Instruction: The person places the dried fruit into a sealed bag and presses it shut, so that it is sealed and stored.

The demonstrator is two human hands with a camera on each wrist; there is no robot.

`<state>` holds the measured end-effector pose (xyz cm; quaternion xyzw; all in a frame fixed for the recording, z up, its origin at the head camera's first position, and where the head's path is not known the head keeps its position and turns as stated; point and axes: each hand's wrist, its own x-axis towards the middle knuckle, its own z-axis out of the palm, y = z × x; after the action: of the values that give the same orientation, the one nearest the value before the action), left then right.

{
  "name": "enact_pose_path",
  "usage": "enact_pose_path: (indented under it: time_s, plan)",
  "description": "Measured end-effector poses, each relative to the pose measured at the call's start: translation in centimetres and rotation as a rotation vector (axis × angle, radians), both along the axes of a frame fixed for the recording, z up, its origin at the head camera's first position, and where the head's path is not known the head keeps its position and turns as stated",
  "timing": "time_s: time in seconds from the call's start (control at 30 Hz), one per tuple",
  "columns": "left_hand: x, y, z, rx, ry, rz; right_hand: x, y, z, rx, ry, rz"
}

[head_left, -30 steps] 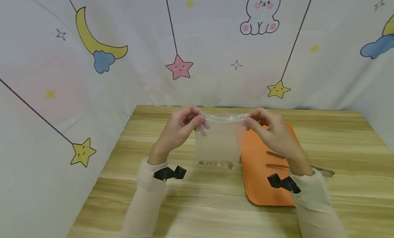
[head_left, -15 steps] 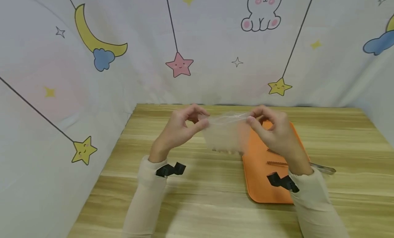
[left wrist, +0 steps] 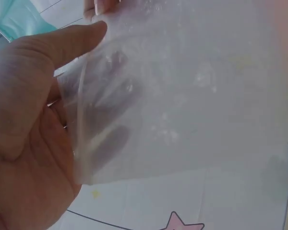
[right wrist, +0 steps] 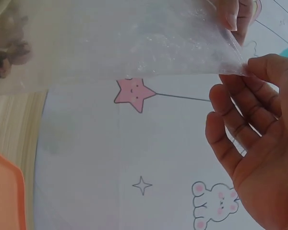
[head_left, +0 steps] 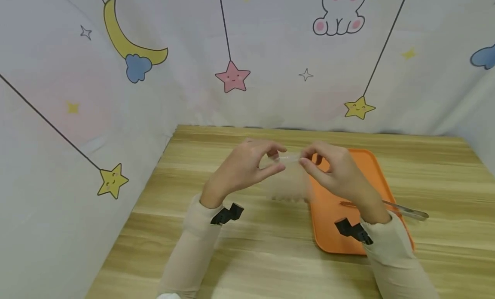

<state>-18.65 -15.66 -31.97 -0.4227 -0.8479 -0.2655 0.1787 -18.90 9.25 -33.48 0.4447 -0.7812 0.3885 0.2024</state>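
A clear zip-lock bag (head_left: 288, 181) hangs upright between both hands in the head view, with small brownish lumps (right wrist: 12, 52) lying along its bottom. My right hand (head_left: 332, 168) pinches the top corner between thumb and forefinger; its other fingers curve loosely below in the right wrist view. At the opposite side, my left hand (head_left: 247, 168) has its thumb in front of the bag and its fingers behind, thumb and forefinger apart. Through the film, the left fingers (left wrist: 110, 143) show fairly straight in the left wrist view.
An orange tray (head_left: 332, 236) lies on the wooden table (head_left: 255, 264) under the right forearm. Metal tweezers (head_left: 410, 212) rest across it, their handle end past its right edge. A cartoon-printed white cloth (head_left: 270, 101) stands behind the table.
My left hand has moved right along the bag's top, toward my right hand, and its thumb and forefinger have parted. The bag has swung and now looks narrower.
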Motion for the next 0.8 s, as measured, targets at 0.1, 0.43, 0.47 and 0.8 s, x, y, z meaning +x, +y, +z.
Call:
enact_pose_path:
  time_s: [0.1, 0.43, 0.47, 0.8]
  plan:
    - [-0.2, 0.18, -0.18, 0.027, -0.005, -0.037, 0.04, -0.03, -0.23, 0.02, -0.053, 0.017]
    - [-0.25, 0.56, -0.05, 0.063, 0.025, -0.102, -0.29, -0.72, -0.66, 0.011, 0.052, 0.027]
    - [-0.22, 0.57, -0.02, 0.06, 0.012, -0.106, -0.29, -0.74, -0.65, 0.009, 0.06, 0.025]
    - [-0.17, 0.78, -0.1, 0.033, 0.023, -0.109, 0.02, -0.66, -0.3, 0.004, -0.028, 0.062]
